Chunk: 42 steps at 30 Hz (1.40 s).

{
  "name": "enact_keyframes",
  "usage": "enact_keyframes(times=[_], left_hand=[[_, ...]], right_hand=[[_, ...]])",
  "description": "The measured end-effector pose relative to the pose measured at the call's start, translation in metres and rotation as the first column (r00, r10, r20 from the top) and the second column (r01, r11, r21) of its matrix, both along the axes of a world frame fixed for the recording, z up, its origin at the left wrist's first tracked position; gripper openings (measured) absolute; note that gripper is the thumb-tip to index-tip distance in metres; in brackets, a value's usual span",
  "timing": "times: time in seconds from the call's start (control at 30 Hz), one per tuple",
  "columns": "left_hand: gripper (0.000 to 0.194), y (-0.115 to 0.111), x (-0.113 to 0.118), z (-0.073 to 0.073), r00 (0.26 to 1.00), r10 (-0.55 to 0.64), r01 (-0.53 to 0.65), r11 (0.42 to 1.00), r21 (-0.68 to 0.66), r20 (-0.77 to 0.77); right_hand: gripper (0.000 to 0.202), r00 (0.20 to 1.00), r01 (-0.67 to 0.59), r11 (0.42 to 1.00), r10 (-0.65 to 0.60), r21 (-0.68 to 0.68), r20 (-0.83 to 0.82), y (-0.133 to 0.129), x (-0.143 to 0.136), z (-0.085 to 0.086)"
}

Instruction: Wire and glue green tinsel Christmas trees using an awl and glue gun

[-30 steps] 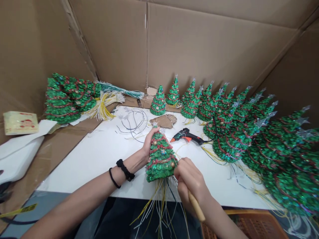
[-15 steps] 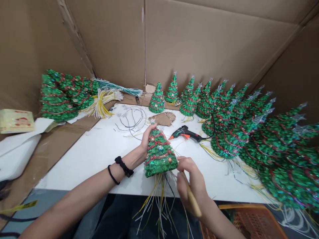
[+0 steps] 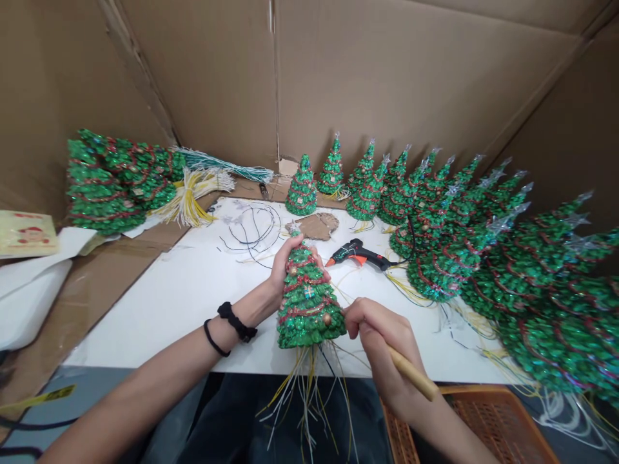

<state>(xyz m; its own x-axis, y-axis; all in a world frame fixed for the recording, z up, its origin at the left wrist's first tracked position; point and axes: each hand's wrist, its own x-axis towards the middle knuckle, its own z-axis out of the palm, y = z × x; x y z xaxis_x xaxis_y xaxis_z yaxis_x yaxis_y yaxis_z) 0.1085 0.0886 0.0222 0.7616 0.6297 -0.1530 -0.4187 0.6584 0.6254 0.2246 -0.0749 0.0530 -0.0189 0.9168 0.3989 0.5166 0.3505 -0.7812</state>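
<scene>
A small green Christmas tree ornament [image 3: 309, 309] with red garland and a star on top is tilted above the front of the white table. My left hand [image 3: 283, 264] is closed around its upper part. Yellow, white and dark wires [image 3: 309, 393] hang from its underside. My right hand [image 3: 382, 335] grips a tool by its light wooden handle [image 3: 413, 374]; the tip is hidden by the fingers and the tree's lower right side. Beyond the tree lies a black and orange glue gun [image 3: 358, 253], and behind it a torn cardboard piece [image 3: 316, 227].
Finished-looking trees [image 3: 435, 225] with stars crowd the right side, their wires trailing over the table [image 3: 159, 322]. More trees [image 3: 116, 183] and wire bundles [image 3: 193, 193] stand back left. Cardboard walls [image 3: 411, 77] enclose the table. An orange basket [image 3: 503, 419] sits below its right edge.
My right hand has turned, and the wooden handle now points more to the right and lies flatter. The held tree stands slightly more upright. The view has shifted a little.
</scene>
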Motion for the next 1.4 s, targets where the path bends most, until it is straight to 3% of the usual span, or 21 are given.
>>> enact_keyframes(times=[0.57,0.77,1.03,1.23,1.4], left_hand=[[0.037,-0.001,-0.001,0.002,1.000,0.000,0.001,1.000,0.008,-0.008],[0.037,0.004,0.000,-0.004,1.000,-0.018,0.018,1.000,0.006,-0.009],[0.040,0.005,0.001,-0.008,0.998,0.002,-0.002,1.000,0.000,-0.069],[0.038,0.006,0.000,-0.009,0.999,0.016,-0.016,1.000,0.006,-0.031],[0.040,0.007,0.000,-0.009,0.999,0.011,-0.011,1.000,0.008,-0.031]], right_hand=[[0.023,1.000,-0.004,1.000,0.004,-0.027,0.001,-0.002,-0.002,0.005],[0.023,0.998,-0.010,0.992,0.002,-0.123,-0.062,0.002,0.003,0.007],[0.023,0.999,0.000,0.998,-0.002,-0.055,-0.033,0.001,-0.002,0.001],[0.023,0.994,0.049,0.984,-0.066,-0.170,-0.093,0.003,0.002,0.006],[0.022,0.992,0.064,0.981,-0.082,-0.182,-0.093,0.001,0.002,0.007]])
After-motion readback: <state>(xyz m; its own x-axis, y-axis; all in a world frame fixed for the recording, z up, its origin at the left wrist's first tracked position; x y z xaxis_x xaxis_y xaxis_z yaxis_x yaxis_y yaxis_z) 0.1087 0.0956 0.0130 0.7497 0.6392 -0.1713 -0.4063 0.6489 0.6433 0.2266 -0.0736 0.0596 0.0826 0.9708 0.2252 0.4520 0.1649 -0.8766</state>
